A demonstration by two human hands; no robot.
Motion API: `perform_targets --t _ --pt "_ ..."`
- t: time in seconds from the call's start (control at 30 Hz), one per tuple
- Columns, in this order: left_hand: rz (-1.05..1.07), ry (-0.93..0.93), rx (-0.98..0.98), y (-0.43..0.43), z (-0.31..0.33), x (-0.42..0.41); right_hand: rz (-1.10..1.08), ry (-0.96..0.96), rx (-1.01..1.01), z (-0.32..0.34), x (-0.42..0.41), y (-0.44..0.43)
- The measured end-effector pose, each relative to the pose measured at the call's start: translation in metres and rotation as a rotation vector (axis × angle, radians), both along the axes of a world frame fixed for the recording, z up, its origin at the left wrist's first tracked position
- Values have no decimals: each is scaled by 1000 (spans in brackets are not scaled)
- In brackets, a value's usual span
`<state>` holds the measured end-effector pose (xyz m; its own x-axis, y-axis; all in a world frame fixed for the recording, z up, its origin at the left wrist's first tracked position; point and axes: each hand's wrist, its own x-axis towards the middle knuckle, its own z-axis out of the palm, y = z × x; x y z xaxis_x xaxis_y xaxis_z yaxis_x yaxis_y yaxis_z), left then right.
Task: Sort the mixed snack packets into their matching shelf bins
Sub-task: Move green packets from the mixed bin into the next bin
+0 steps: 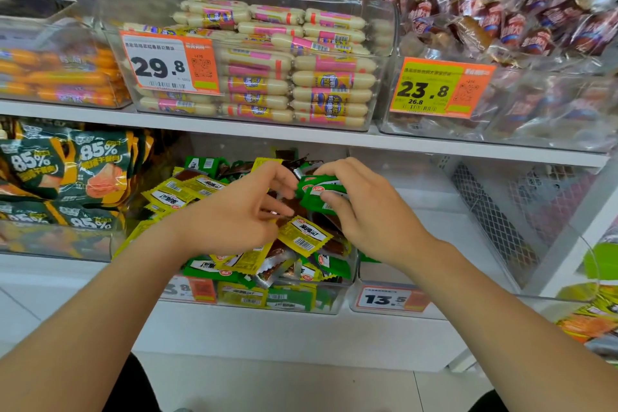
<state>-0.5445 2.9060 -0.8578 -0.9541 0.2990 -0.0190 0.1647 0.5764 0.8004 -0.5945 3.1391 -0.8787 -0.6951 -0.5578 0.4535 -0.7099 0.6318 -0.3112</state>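
Both your hands are over the clear bin (344, 298) on the lower shelf (234, 331), the one heaped with mixed yellow and green snack packets.

Your right hand (364, 211) holds a small bunch of green packets (317, 192) between thumb and curled fingers, lifted just above the pile at the bin's right side. Your left hand (234, 214) hovers close beside it, fingertips almost meeting the green bunch. Its fingers are loosely curved over the dark brown packets in the middle of the heap, and you cannot tell from here whether they pinch anything.

A yellow packet (304, 236) with a barcode lies face up right below the gap between your hands, near the heel of the right one. More yellow packets (177, 192) lie at the left of the pile, beside your left wrist. Green ones show at the front wall, under both forearms.

Just right of this bin stands a second clear bin (384, 274) with a 13.5 price tag (384, 299); a bit of green shows inside it near your right wrist. To the left, a bin holds dark green 85% bags (97, 174). On the shelf above, white sausages (331, 80) fill a bin tagged 29.8.
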Motion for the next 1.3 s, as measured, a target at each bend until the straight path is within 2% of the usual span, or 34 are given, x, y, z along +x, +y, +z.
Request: perform_targets --t 0.07,0.23,0.37,0.43,0.57,0.73,0.87,0.97,1.1,1.23,1.3 --pt "-63 20 -78 -1 -2 1 -35 23 -34 1 3 1" --pt "-71 163 -260 -5 -5 0 -155 -88 -150 3 7 3" --pt "-79 194 -333 -4 -5 3 -300 -27 -185 15 12 12" --pt "-48 236 -292 4 -6 5 -428 12 -158 21 14 22" --pt "-14 488 -228 32 -12 3 -607 -39 50 14 4 44" --pt "-65 596 -311 59 -21 -5 -412 -388 304 -33 -27 63" --pt "-55 586 -311 67 -24 -12 -263 -536 436 -60 -38 67" --pt "-40 587 -299 73 -27 -15 -193 -516 505 -65 -41 66" --pt "28 552 -412 83 -34 -19 -183 -462 523 -65 -48 65" --pt "52 481 -613 89 -39 -20 -265 -259 523 -67 -58 58" --pt "61 444 -635 91 -39 -20 -310 -163 542 -69 -61 53"
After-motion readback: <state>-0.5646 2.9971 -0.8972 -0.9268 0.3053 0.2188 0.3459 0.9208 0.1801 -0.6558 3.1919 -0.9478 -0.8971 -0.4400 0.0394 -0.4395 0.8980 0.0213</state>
